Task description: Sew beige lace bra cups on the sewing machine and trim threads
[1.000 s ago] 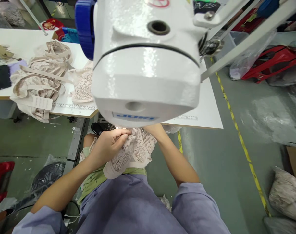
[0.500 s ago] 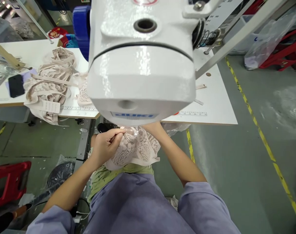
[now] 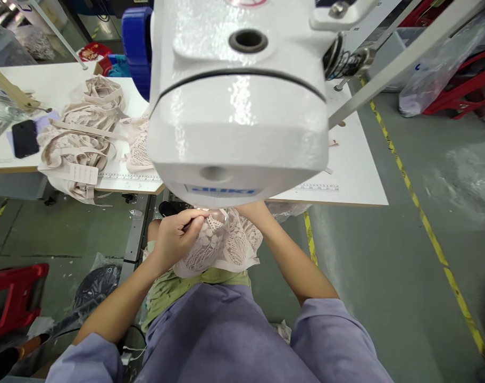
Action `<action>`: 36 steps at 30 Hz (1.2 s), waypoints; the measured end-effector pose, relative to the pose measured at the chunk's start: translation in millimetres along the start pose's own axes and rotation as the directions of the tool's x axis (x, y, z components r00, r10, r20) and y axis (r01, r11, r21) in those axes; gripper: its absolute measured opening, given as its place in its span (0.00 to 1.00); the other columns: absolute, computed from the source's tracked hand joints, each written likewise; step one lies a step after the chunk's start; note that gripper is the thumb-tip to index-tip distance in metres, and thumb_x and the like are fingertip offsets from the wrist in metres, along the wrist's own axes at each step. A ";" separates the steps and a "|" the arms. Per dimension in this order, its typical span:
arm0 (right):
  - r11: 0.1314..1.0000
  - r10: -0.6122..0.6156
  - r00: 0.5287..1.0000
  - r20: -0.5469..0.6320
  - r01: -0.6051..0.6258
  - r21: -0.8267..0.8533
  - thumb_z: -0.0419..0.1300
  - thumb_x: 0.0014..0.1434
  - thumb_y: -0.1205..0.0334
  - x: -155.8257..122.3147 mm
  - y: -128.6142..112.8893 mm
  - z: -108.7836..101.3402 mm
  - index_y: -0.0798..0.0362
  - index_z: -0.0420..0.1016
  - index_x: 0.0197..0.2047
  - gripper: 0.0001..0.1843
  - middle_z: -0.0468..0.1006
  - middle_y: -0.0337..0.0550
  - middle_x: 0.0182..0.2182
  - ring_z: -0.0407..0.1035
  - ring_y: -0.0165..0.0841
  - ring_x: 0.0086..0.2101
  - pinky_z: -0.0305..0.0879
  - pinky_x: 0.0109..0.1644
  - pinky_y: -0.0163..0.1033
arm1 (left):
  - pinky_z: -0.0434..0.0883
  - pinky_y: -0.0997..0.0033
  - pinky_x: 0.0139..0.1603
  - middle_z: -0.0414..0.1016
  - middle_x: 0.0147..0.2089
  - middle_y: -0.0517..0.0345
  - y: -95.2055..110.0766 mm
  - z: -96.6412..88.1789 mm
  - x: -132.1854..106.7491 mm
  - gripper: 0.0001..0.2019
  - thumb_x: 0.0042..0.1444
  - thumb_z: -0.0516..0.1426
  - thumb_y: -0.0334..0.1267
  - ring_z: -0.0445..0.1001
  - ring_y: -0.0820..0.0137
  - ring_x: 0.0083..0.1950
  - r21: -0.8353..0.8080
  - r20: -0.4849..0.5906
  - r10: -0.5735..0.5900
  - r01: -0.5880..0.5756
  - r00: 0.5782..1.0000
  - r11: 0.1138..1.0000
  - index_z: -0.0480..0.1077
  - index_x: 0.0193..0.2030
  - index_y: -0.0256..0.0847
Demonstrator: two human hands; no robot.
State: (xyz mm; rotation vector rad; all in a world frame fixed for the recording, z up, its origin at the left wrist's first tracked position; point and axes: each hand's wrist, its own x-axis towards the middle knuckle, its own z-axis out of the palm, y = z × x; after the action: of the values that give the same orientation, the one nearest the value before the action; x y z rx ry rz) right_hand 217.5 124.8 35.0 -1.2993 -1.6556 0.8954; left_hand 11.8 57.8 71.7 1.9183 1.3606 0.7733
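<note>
A beige lace bra [image 3: 216,247] hangs below the head of a white sewing machine [image 3: 238,133], over my lap. My left hand [image 3: 179,234] pinches the upper left edge of the lace between thumb and fingers. On the other side, my right hand [image 3: 254,211] reaches under the machine head by the bra's upper right edge; its fingers are hidden behind the head. The needle area is also out of sight under the machine.
A pile of beige lace bras [image 3: 83,127] lies on the white table [image 3: 358,175] at the left, beside a black phone [image 3: 26,138]. A blue handwheel [image 3: 136,53] juts from the machine. Red stools [image 3: 17,298] stand on the floor at both sides.
The view has shifted slightly, so the machine head appears a little further right. My left hand keeps its pinch on the lace, and both hands stay nearly in place.
</note>
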 end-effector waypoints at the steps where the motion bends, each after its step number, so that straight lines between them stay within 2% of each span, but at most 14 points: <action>1: 1.000 -0.004 1.000 -0.007 0.004 -0.007 0.59 0.58 0.56 0.0 -0.4 -0.2 0.48 0.66 0.31 0.07 0.63 0.41 0.29 0.58 0.35 0.30 0.71 0.43 0.48 | 0.79 0.72 0.42 0.85 0.46 0.54 0.2 0.2 0.2 0.13 0.66 0.54 0.39 0.83 0.65 0.44 -0.003 0.003 -0.002 0.002 1.000 1.000 0.81 0.46 0.41; 10: 0.999 -0.035 0.994 -0.104 0.033 -0.019 0.59 0.57 0.58 -3.8 8.6 1.1 0.48 0.63 0.27 0.10 0.65 0.41 0.26 0.65 0.40 0.37 0.72 0.46 0.49 | 0.80 0.68 0.46 0.85 0.46 0.51 -15.5 4.0 -7.5 0.13 0.66 0.55 0.39 0.84 0.63 0.45 -0.014 -0.034 0.065 -0.065 0.997 0.998 0.81 0.47 0.41; 14: 0.999 -0.034 0.991 -0.127 0.031 -0.026 0.59 0.57 0.60 -5.2 8.3 2.4 0.48 0.65 0.29 0.07 0.67 0.42 0.29 0.65 0.40 0.38 0.71 0.47 0.49 | 0.80 0.67 0.49 0.84 0.49 0.50 -25.2 6.2 -10.6 0.13 0.66 0.56 0.40 0.83 0.63 0.48 0.001 -0.067 0.107 -0.107 0.992 0.994 0.80 0.50 0.41; 18: 1.000 -0.027 0.991 -0.130 0.026 -0.007 0.58 0.58 0.58 -7.9 5.5 1.6 0.50 0.70 0.30 0.07 0.70 0.43 0.33 0.66 0.37 0.36 0.70 0.46 0.46 | 0.79 0.66 0.52 0.84 0.51 0.51 -29.1 7.8 -9.1 0.15 0.67 0.54 0.41 0.83 0.63 0.51 0.015 -0.038 0.125 -0.125 0.991 0.992 0.80 0.52 0.43; 22: 0.995 0.021 0.994 -0.104 -0.010 0.100 0.59 0.61 0.52 -21.0 1.0 -4.5 0.51 0.72 0.34 0.11 0.74 0.43 0.36 0.67 0.33 0.34 0.69 0.45 0.42 | 0.79 0.66 0.51 0.85 0.49 0.51 -29.0 7.6 -10.3 0.14 0.67 0.55 0.40 0.83 0.63 0.50 -0.018 -0.006 0.190 -0.190 0.982 0.982 0.80 0.52 0.42; 26: 0.953 0.195 0.981 0.001 -0.190 0.236 0.59 0.63 0.49 -40.2 -8.4 -11.2 0.50 0.68 0.36 0.13 0.75 0.38 0.27 0.70 0.32 0.29 0.69 0.39 0.39 | 0.79 0.70 0.44 0.85 0.46 0.51 -27.6 6.6 -14.1 0.13 0.66 0.56 0.36 0.84 0.66 0.44 -0.047 0.003 0.262 -0.261 0.965 0.964 0.79 0.52 0.42; 29: 0.914 0.285 0.956 0.063 -0.291 0.284 0.58 0.65 0.47 -50.2 -15.3 -13.7 0.49 0.66 0.38 0.14 0.75 0.35 0.22 0.72 0.32 0.26 0.70 0.37 0.38 | 0.78 0.70 0.42 0.85 0.46 0.51 -26.7 6.8 -15.0 0.13 0.66 0.55 0.35 0.84 0.67 0.41 -0.062 0.018 0.267 -0.266 0.963 0.962 0.79 0.53 0.42; 36: 0.921 0.245 0.969 0.010 -0.236 0.310 0.57 0.67 0.44 -55.7 -16.8 -12.2 0.48 0.65 0.39 0.16 0.74 0.33 0.23 0.74 0.30 0.26 0.72 0.34 0.37 | 0.78 0.68 0.46 0.85 0.48 0.50 -23.1 8.9 -14.4 0.14 0.67 0.55 0.38 0.83 0.64 0.46 -0.029 0.050 0.223 -0.222 0.974 0.975 0.79 0.53 0.42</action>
State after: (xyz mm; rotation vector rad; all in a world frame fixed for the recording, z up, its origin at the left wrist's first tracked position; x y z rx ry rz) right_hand 228.9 67.4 45.1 -1.3039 -1.2849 1.2237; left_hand 1.4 48.2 46.8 2.0812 1.1119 0.8345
